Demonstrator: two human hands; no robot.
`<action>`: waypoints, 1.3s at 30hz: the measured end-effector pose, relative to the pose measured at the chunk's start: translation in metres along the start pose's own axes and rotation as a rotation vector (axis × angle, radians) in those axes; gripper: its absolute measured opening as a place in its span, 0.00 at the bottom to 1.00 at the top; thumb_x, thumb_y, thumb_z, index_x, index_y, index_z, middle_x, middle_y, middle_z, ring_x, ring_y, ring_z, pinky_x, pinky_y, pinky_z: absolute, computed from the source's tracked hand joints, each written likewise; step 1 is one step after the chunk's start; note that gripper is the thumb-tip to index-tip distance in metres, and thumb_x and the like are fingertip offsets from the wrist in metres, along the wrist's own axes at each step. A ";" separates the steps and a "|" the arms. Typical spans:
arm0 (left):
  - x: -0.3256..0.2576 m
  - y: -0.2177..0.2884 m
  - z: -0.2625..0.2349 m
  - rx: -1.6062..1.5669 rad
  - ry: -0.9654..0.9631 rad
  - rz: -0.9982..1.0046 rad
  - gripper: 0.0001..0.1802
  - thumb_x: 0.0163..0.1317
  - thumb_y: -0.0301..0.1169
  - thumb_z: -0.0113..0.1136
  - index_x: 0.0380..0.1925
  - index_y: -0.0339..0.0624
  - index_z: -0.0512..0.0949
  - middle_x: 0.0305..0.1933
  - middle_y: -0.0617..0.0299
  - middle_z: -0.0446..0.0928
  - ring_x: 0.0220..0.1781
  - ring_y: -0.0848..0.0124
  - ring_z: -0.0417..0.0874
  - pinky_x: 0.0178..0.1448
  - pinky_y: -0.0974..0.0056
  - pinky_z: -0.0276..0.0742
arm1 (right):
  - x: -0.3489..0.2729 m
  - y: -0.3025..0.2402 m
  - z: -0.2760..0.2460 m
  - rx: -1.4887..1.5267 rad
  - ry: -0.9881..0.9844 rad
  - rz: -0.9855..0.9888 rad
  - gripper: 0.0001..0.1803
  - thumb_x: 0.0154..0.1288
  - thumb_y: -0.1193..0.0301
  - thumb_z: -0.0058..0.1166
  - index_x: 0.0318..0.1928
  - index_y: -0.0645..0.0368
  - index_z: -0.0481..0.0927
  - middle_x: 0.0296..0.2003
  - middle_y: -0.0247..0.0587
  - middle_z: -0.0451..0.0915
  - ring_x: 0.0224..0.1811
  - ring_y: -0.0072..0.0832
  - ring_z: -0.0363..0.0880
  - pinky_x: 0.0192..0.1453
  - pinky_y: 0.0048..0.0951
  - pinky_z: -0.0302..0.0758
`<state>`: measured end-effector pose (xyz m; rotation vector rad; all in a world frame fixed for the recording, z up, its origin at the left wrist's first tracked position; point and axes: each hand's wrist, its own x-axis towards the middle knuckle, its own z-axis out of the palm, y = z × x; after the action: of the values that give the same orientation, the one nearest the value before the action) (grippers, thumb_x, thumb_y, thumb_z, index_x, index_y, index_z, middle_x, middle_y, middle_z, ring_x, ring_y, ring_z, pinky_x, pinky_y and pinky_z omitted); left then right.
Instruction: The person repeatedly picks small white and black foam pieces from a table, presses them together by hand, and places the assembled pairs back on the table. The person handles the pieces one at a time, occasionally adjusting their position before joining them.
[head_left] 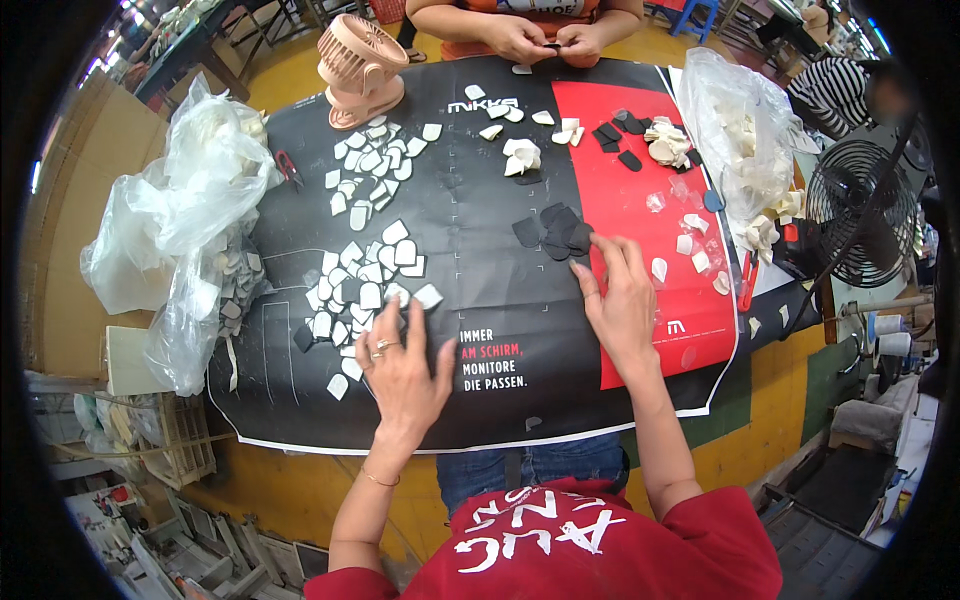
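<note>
My left hand [405, 375] reaches over a loose heap of small white pieces with rounded ends [370, 296]. Its fingers are apart, with the fingertips at white pieces on the heap's right edge. To the right, my right hand [622, 305] has its fingers stretched out beside a small pile of black rounded pieces [555, 232]. The index fingertip touches the pile's right edge, and the thumb tip lies just below it. Neither hand visibly lifts a piece. A second group of white pieces [372, 165] lies farther back.
A peach-coloured fan [360, 75] stands at the back left. Plastic bags of pieces [190, 170] [735, 130] lie at both sides. Red-handled snips [288, 168] and a red cutter [747, 280] lie near the edges. Across the table, another person's hands [550, 40] hold a small dark piece.
</note>
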<state>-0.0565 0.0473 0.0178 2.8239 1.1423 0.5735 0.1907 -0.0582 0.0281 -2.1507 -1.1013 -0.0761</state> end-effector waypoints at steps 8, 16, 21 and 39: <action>-0.004 0.027 -0.004 -0.129 0.099 -0.021 0.32 0.59 0.38 0.69 0.63 0.39 0.74 0.68 0.46 0.69 0.68 0.55 0.68 0.73 0.48 0.52 | 0.021 0.021 -0.003 0.064 -0.144 0.051 0.16 0.62 0.67 0.67 0.47 0.63 0.86 0.43 0.43 0.80 0.43 0.42 0.83 0.46 0.42 0.78; 0.030 0.072 0.008 -0.514 0.013 0.107 0.21 0.61 0.34 0.68 0.54 0.42 0.82 0.59 0.54 0.78 0.59 0.58 0.76 0.70 0.52 0.60 | 0.022 0.026 -0.009 0.143 -0.177 -0.032 0.12 0.61 0.69 0.68 0.44 0.62 0.88 0.40 0.43 0.81 0.36 0.37 0.83 0.41 0.37 0.78; 0.061 0.093 0.025 -0.913 -0.042 -0.126 0.15 0.64 0.30 0.66 0.49 0.36 0.84 0.42 0.53 0.84 0.40 0.65 0.82 0.47 0.62 0.74 | 0.004 0.023 -0.014 0.110 -0.079 -0.171 0.11 0.61 0.71 0.68 0.43 0.61 0.88 0.37 0.42 0.81 0.34 0.37 0.82 0.39 0.35 0.77; 0.029 0.075 0.000 -1.225 -0.355 -0.410 0.08 0.70 0.27 0.62 0.39 0.31 0.83 0.32 0.66 0.83 0.33 0.83 0.78 0.39 0.74 0.73 | -0.053 -0.018 -0.021 0.697 -0.140 0.122 0.07 0.66 0.74 0.65 0.39 0.66 0.87 0.32 0.43 0.83 0.34 0.29 0.82 0.39 0.27 0.76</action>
<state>0.0128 0.0130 0.0400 1.5181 0.8097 0.4586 0.1494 -0.1008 0.0352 -1.5964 -0.8935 0.4566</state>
